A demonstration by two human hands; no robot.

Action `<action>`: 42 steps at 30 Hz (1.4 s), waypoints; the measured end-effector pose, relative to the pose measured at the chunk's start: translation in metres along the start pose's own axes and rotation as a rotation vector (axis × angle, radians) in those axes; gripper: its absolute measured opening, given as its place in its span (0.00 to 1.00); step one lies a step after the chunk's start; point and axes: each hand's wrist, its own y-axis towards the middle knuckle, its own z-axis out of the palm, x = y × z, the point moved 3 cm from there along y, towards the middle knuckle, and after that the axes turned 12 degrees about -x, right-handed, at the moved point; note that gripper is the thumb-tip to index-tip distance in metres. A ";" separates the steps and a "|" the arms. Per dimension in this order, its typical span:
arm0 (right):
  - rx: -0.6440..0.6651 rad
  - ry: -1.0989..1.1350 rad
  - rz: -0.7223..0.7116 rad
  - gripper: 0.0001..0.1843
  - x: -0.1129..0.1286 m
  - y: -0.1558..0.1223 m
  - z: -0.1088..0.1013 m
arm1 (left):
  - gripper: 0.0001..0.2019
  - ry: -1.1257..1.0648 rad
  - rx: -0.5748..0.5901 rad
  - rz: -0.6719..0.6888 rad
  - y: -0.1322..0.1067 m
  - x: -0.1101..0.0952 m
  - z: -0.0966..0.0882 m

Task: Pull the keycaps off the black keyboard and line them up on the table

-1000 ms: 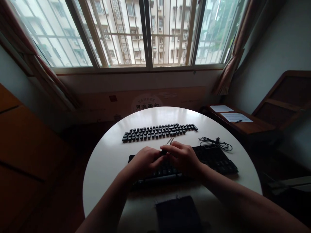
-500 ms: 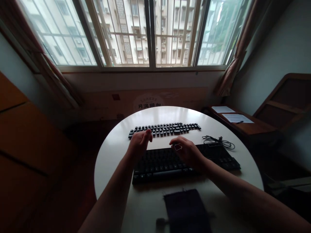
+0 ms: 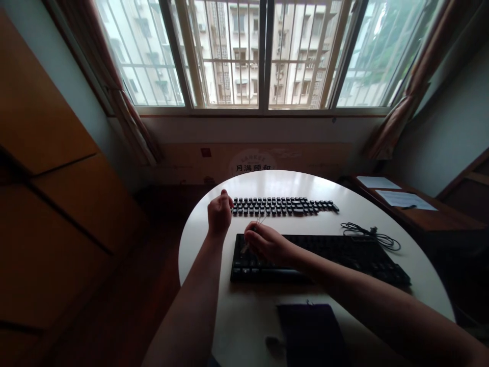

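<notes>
A black keyboard (image 3: 344, 255) lies across the white round table. Beyond it stand rows of loose black keycaps (image 3: 282, 206). My left hand (image 3: 220, 213) is closed at the left end of these rows, its thumb up; what its fingers hold, if anything, is hidden. Over the keyboard's left part, my right hand (image 3: 267, 242) is closed around a wire keycap puller (image 3: 244, 249). Thin wires stick out above the fingers, and the lower end points down toward the keys.
A coiled black cable (image 3: 372, 234) lies behind the keyboard's right end. Near the front edge are a dark cloth (image 3: 311, 334) and a small dark object (image 3: 274, 345). Papers (image 3: 405, 200) and a pen rest on a brown side table at right.
My left hand has moved up beside the left end of the keycap rows. My right hand has shifted left and down over the keyboard with the puller. The view has turned left.
</notes>
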 end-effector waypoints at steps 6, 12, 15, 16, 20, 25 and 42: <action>-0.082 -0.036 -0.015 0.19 -0.029 -0.002 0.008 | 0.27 0.012 -0.043 -0.001 0.002 0.004 -0.001; -0.094 -0.214 -0.074 0.17 -0.025 -0.003 0.008 | 0.26 0.000 -0.046 -0.020 0.001 0.005 0.000; -0.070 -0.284 -0.088 0.15 -0.022 -0.002 0.008 | 0.26 -0.006 -0.046 -0.023 -0.001 0.004 0.001; -0.060 -0.296 -0.087 0.14 -0.021 -0.002 0.008 | 0.26 -0.004 -0.044 -0.020 -0.002 0.004 0.001; -0.017 -0.341 -0.081 0.11 -0.019 -0.004 0.010 | 0.26 0.012 -0.028 -0.017 -0.005 0.004 0.004; 0.030 -0.490 -0.135 0.08 -0.016 -0.007 0.014 | 0.26 0.027 0.016 -0.003 -0.008 0.010 0.009; 0.013 -0.508 -0.262 0.10 -0.011 -0.016 0.019 | 0.26 0.023 0.039 0.038 -0.012 0.014 0.013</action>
